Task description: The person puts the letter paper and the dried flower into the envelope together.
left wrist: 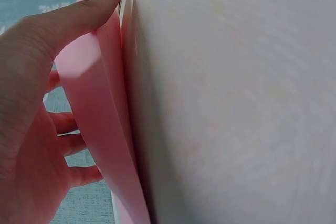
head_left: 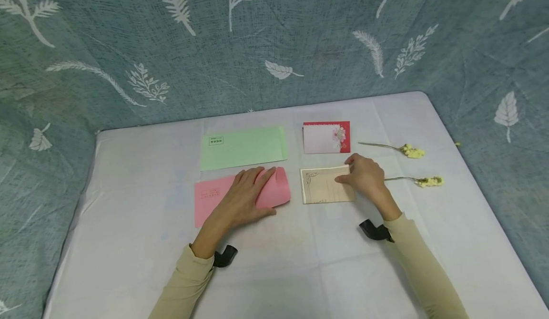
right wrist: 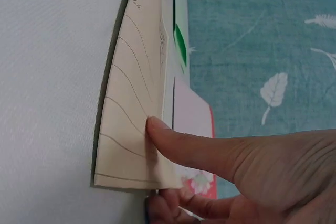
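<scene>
My left hand (head_left: 241,196) lies across a pink envelope (head_left: 207,200). The thumb is at its near edge and the fingers along the far edge, and the right end bows up off the table. From the left wrist, the envelope (left wrist: 97,103) shows between thumb and fingers. At the right end of a beige lined card (head_left: 322,189) with a scroll pattern in one corner, my right hand (head_left: 369,178) pinches the paper. In the right wrist view its thumb presses the face of the card (right wrist: 126,135), fingertips behind the edge.
A green envelope (head_left: 244,149) lies behind the pink one. Behind the beige card is a red and white card with a flower print (head_left: 321,138). Two yellow flower stems (head_left: 412,151) lie to the right on the white-covered table (head_left: 274,271). Patterned green cloth (head_left: 240,61) hangs behind.
</scene>
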### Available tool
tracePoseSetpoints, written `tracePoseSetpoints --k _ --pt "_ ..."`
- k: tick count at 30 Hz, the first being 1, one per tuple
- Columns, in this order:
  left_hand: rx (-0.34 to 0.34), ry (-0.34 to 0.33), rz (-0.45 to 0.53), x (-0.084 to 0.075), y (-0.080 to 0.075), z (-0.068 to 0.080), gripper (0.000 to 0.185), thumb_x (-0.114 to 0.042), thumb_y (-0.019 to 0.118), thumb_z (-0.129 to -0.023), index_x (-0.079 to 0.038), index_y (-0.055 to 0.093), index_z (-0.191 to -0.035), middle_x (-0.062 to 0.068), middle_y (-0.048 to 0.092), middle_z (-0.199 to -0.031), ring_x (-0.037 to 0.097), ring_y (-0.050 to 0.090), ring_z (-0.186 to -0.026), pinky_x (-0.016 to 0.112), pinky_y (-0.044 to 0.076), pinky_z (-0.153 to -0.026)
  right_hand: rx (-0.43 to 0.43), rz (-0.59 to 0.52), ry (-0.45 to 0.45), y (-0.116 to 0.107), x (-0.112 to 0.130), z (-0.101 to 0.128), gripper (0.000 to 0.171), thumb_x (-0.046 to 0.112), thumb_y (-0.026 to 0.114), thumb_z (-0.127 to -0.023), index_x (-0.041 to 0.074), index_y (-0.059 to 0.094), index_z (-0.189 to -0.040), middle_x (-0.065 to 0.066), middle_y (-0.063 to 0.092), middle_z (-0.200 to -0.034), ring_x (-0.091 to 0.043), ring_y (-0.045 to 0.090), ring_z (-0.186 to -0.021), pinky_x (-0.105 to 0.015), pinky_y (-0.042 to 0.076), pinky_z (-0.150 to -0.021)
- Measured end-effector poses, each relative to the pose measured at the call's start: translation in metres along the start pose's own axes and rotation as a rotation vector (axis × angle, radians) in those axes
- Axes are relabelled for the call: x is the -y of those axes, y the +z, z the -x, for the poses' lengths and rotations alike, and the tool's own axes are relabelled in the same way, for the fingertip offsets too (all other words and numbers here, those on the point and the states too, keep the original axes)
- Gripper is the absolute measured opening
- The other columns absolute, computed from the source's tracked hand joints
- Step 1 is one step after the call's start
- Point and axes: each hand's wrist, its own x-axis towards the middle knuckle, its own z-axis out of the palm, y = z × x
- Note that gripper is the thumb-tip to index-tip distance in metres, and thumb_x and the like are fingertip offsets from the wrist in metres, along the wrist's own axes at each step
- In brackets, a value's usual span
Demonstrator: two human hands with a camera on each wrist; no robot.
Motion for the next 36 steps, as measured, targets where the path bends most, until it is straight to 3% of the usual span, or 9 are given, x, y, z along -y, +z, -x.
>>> tracePoseSetpoints --k 7,16,22,29,36 --pt "-0.002 -0.007 0.006 0.000 0.000 0.000 0.098 -0.047 0.082 -0.074 -0.014 0.032 -0.153 0.019 0.042 -0.144 0.033 0.037 -0.135 0.049 0.025 -0.114 0.018 -0.077 0.029 -0.002 -0.004 -0.003 0.048 0.021 0.081 -0.080 -0.008 0.063 -0.115 -0.018 0.064 -0.095 -0.026 0.058 -0.079 -0.032 0.044 -0.063" --pt "-0.007 -0.012 0.011 -0.001 0.000 0.002 0.098 -0.047 0.081 -0.075 -0.015 0.032 -0.153 0.019 0.042 -0.144 0.034 0.037 -0.135 0.050 0.026 -0.113 0.008 -0.128 0.013 -0.002 -0.007 -0.001 0.028 0.016 0.082 -0.079 -0.005 0.070 -0.092 -0.009 0.061 -0.075 -0.018 0.052 -0.066 -0.027 0.040 -0.056" --pt "-0.002 -0.022 0.013 -0.001 0.001 0.002 0.098 -0.048 0.081 -0.075 -0.016 0.031 -0.153 0.019 0.041 -0.146 0.035 0.036 -0.135 0.051 0.025 -0.114 0.032 -0.138 -0.003 -0.007 -0.008 0.001 0.022 0.018 0.079 -0.082 -0.002 0.071 -0.084 -0.009 0.065 -0.075 -0.019 0.054 -0.066 -0.027 0.041 -0.056" --pt "-0.002 -0.021 0.007 -0.001 0.002 0.002 0.097 -0.048 0.080 -0.076 -0.015 0.032 -0.153 0.019 0.041 -0.145 0.036 0.037 -0.134 0.051 0.026 -0.113 0.106 -0.208 0.005 -0.014 -0.013 0.000 0.024 0.019 0.075 -0.086 -0.004 0.069 -0.091 -0.010 0.069 -0.079 -0.016 0.058 -0.068 -0.026 0.046 -0.059" --pt "-0.004 -0.019 0.005 -0.001 0.000 0.001 0.097 -0.048 0.080 -0.076 -0.015 0.032 -0.153 0.019 0.041 -0.145 0.036 0.037 -0.134 0.051 0.026 -0.113 0.161 -0.455 -0.051 -0.010 -0.023 -0.009 0.030 0.013 0.066 -0.094 -0.009 0.061 -0.115 -0.016 0.071 -0.093 -0.013 0.067 -0.075 -0.029 0.058 -0.070"
